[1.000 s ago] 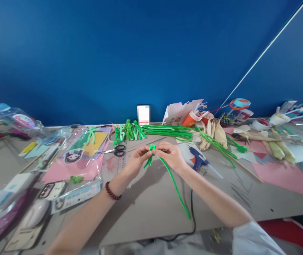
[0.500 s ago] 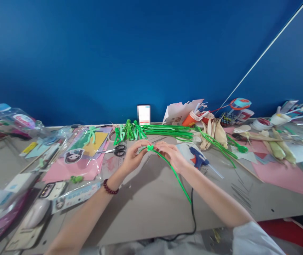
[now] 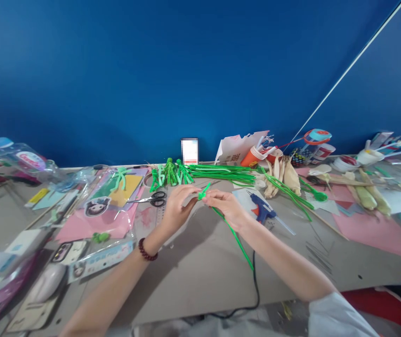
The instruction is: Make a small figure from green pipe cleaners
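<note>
Between my two hands, above the middle of the table, is a bright green pipe cleaner, bent and twisted at its upper end, with a short end sticking up. Its long tail hangs down to the right under my right hand. My left hand pinches the twisted part from the left with thumb and fingertips. My right hand grips it from the right, fingers pressed together. Just beyond the hands lie a bundle of green pipe cleaners and several small twisted green figures.
Left of my hands are black-handled scissors, pink paper and a computer mouse. A blue glue gun lies right of them, near dried husks and red paper cups. A phone leans on the blue wall. A black cable crosses the front edge.
A short green end now sticks up at the twist, where a small folded shape showed before. My right fingers have closed in on the twist. The long tail stays nearly in place.
</note>
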`<state>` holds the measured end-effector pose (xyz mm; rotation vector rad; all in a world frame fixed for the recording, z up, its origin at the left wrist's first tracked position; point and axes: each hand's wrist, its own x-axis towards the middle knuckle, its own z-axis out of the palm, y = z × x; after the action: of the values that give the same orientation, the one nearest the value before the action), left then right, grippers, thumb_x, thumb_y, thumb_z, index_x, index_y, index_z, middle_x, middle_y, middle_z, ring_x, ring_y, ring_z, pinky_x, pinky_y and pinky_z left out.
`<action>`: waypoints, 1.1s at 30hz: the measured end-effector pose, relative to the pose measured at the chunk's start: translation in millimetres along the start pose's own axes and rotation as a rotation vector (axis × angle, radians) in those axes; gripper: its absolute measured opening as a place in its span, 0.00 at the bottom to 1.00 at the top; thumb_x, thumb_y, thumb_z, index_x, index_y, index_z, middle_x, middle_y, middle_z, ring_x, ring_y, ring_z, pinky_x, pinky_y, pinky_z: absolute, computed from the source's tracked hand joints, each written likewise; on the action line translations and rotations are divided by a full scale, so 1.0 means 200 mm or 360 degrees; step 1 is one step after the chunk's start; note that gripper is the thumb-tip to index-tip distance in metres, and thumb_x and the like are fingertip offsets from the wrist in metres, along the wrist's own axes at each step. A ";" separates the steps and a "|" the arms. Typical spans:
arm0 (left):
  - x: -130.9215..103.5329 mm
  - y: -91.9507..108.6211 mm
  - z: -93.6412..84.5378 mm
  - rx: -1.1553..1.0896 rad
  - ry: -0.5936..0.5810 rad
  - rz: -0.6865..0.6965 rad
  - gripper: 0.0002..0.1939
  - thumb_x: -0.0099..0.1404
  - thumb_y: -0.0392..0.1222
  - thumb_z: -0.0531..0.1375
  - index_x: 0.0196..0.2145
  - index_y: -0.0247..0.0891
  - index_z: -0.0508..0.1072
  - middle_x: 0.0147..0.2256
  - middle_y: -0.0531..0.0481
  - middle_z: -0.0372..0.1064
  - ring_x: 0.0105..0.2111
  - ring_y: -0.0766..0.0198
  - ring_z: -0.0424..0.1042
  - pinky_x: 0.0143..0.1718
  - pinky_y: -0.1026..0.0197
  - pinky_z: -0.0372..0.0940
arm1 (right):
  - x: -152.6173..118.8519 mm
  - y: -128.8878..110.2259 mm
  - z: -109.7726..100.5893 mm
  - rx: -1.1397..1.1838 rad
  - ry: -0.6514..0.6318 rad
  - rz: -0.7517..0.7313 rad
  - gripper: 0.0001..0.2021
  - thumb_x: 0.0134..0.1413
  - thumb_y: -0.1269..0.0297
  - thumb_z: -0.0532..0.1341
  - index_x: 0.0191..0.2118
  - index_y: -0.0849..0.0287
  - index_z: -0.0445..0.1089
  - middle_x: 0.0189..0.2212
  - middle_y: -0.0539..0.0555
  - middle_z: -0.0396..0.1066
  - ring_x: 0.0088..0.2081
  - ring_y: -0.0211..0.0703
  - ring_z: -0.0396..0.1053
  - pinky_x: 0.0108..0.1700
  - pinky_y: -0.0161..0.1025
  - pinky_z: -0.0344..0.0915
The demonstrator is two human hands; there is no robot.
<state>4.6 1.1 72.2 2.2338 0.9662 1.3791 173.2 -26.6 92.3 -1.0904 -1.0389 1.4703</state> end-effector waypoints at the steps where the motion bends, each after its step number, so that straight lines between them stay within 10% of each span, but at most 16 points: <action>1: 0.00 0.01 0.00 0.0023 0.0055 -0.0034 0.05 0.62 0.40 0.56 0.36 0.39 0.71 0.34 0.46 0.71 0.36 0.61 0.69 0.40 0.58 0.63 | 0.00 0.01 0.01 0.0042 0.0004 0.0021 0.11 0.30 0.60 0.71 0.22 0.59 0.73 0.28 0.49 0.68 0.29 0.34 0.62 0.33 0.33 0.58; 10: -0.01 0.04 0.00 -0.0048 0.0044 -0.0009 0.06 0.61 0.41 0.57 0.36 0.38 0.70 0.36 0.44 0.72 0.38 0.59 0.70 0.43 0.56 0.63 | 0.01 0.04 0.00 -0.0151 0.0026 -0.0117 0.14 0.37 0.54 0.68 0.29 0.60 0.74 0.24 0.50 0.69 0.26 0.35 0.63 0.28 0.33 0.58; 21: 0.00 0.04 -0.02 0.0011 0.0039 0.0104 0.06 0.64 0.38 0.54 0.34 0.39 0.71 0.36 0.44 0.72 0.38 0.61 0.70 0.41 0.58 0.65 | 0.02 0.01 -0.02 -0.0899 0.0086 -0.1017 0.06 0.52 0.62 0.60 0.33 0.54 0.73 0.32 0.53 0.73 0.34 0.42 0.69 0.39 0.40 0.65; 33: -0.01 0.07 -0.03 0.0124 0.0064 0.0172 0.04 0.62 0.37 0.56 0.33 0.40 0.71 0.32 0.46 0.71 0.33 0.63 0.68 0.37 0.60 0.63 | 0.01 0.05 -0.01 -0.1163 0.0083 -0.1153 0.06 0.56 0.65 0.55 0.32 0.55 0.68 0.29 0.53 0.68 0.29 0.40 0.65 0.34 0.38 0.64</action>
<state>4.1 -10.1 80.9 2.3554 0.9402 1.4612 173.5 -25.3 82.2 -1.0458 -1.7659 0.4735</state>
